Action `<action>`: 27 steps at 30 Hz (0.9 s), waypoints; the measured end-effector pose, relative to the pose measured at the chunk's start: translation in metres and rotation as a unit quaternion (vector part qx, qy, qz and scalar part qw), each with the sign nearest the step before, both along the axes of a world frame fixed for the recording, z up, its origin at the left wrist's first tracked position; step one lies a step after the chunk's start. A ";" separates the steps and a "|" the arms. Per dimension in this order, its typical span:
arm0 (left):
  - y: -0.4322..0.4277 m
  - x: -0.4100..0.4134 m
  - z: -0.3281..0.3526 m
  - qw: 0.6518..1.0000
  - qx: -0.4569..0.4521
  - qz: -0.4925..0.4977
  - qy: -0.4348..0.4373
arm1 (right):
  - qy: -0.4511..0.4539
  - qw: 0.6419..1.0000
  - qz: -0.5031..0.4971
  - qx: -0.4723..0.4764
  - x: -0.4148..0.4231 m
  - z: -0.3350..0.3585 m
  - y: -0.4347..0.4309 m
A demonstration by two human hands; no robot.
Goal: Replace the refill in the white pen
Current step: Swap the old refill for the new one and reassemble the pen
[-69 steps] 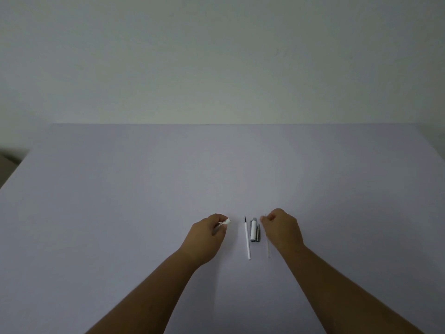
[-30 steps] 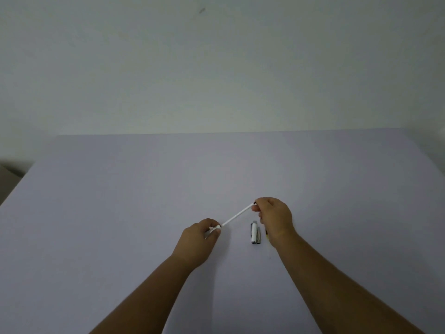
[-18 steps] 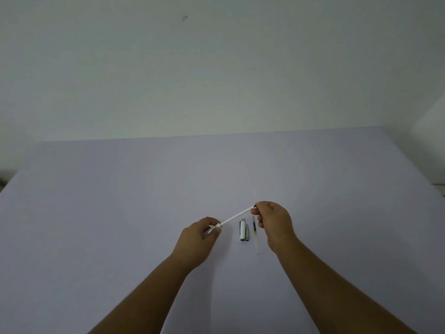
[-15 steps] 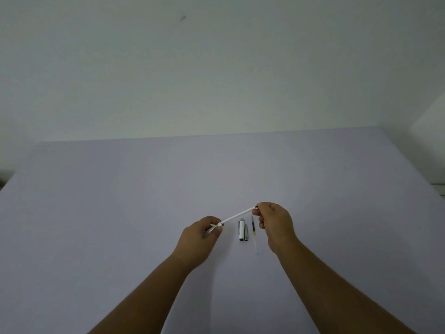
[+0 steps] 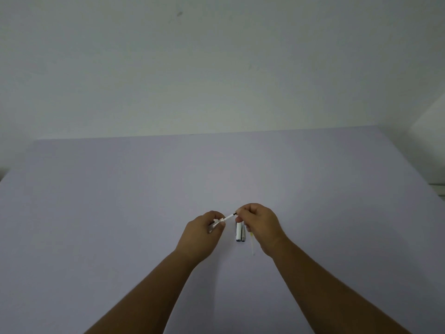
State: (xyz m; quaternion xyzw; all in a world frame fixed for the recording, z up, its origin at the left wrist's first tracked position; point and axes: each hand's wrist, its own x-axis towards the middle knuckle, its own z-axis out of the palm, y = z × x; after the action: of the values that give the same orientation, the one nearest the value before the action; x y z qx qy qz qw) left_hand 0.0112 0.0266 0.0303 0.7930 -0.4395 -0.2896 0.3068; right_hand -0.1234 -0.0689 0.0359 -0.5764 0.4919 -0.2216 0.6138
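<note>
So both hands are up just over the lavender worktop (image 5: 120, 213), working on the pen bits. The left hand (image 5: 201, 233) has its grip pinched tight around a small white piece, which looks like the front section of the white pen (image 5: 218, 222), and the right hand (image 5: 258, 224) has its grip closed on the far end of a thin white refill (image 5: 228, 216) with a dark tip showing right at the fingertips. Only a short bit of the refill shows between the two hands, running up and to the right, so my read is it's mostly fed into the piece already, though I can't actually see how deep it sits. Lying flat between the hands is a short white and grey part, probably the cap (image 5: 239, 232), and just beside it, partly under the right hand, is a pale yellowish stick that I'd guess is the old refill (image 5: 252, 243). So the step in hand looks like the seating of the new refill. Next move, I reckon, needs a straight push along the refill's own line, no bending since it's skinny and will flex, then the rest of the pen has to go back together. Where the barrel is, I can't tell.
</note>
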 end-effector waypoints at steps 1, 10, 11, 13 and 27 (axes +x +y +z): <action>-0.001 0.000 0.000 1.000 -0.002 0.004 0.006 | -0.001 1.000 0.005 0.001 0.000 0.000 -0.002; -0.009 0.003 -0.002 0.998 0.045 0.034 -0.024 | 0.037 0.997 0.053 0.030 -0.009 -0.009 -0.023; -0.008 0.005 -0.004 0.998 0.050 0.043 -0.015 | 0.060 0.998 0.033 0.019 -0.011 -0.013 -0.027; -0.006 0.008 -0.006 0.997 0.058 0.055 -0.002 | 0.174 0.983 0.047 -0.045 -0.016 -0.025 -0.033; 0.006 0.014 -0.015 0.995 0.088 0.047 0.012 | 0.428 0.891 0.111 -0.106 0.006 -0.056 -0.020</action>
State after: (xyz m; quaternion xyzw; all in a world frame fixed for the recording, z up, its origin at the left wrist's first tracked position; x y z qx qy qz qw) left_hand 0.0250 0.0328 0.0153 0.8333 -0.3706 -0.3219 0.2543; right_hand -0.1174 -0.0890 -0.0203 -0.7276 0.6137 0.0652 0.2996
